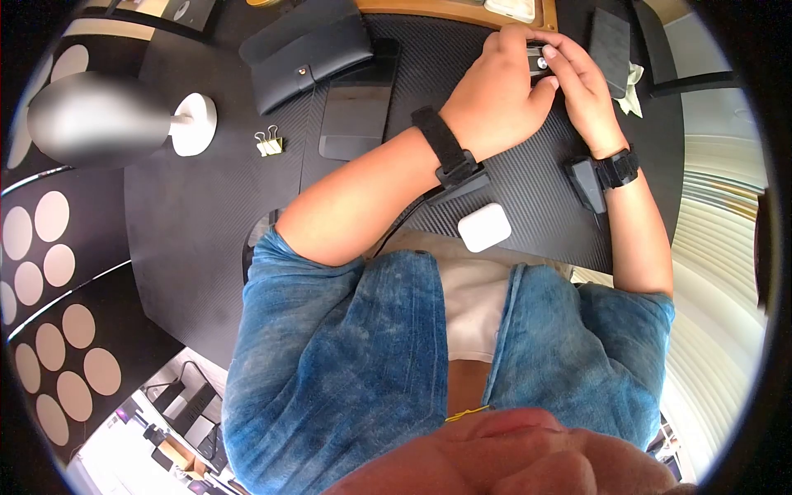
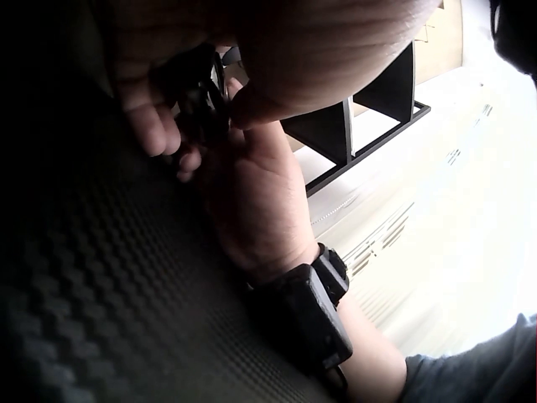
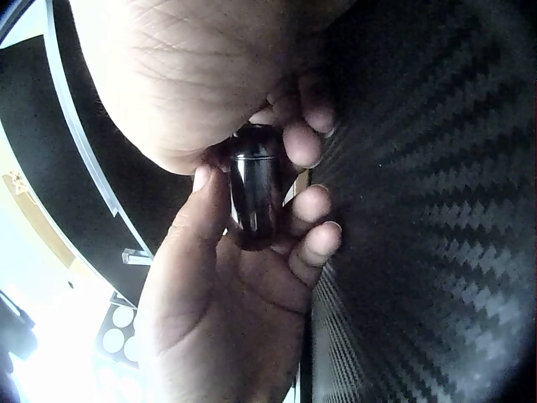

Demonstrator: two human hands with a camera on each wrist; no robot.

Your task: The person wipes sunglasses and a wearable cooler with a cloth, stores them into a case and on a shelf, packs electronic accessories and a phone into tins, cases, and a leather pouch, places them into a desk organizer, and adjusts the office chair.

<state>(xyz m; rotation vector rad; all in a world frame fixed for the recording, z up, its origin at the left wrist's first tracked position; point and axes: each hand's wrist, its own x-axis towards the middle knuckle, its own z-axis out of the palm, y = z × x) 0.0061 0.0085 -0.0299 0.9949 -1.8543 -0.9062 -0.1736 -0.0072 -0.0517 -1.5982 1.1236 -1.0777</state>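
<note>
A small glossy black object (image 3: 254,197) with rounded ends and a thin seam sits between both hands; a round silvery disc shows on it in the head view. My left hand (image 1: 499,95) grips it from the left, its thumb on one side and curled fingertips (image 3: 312,204) on the other. My right hand (image 1: 590,95) holds its other end, with fingers bent over it. In the left wrist view the black object (image 2: 201,92) is mostly hidden by the fingers. Both wrists wear black straps with small boxes.
A black wallet (image 1: 309,62) overlaps a dark phone (image 1: 355,115) on the left. Near the table's front edge lies a white rounded case (image 1: 485,227). Farther left are a binder clip (image 1: 269,142) and a white-based round object (image 1: 195,124). A dark box (image 1: 609,49) stands beyond the right hand.
</note>
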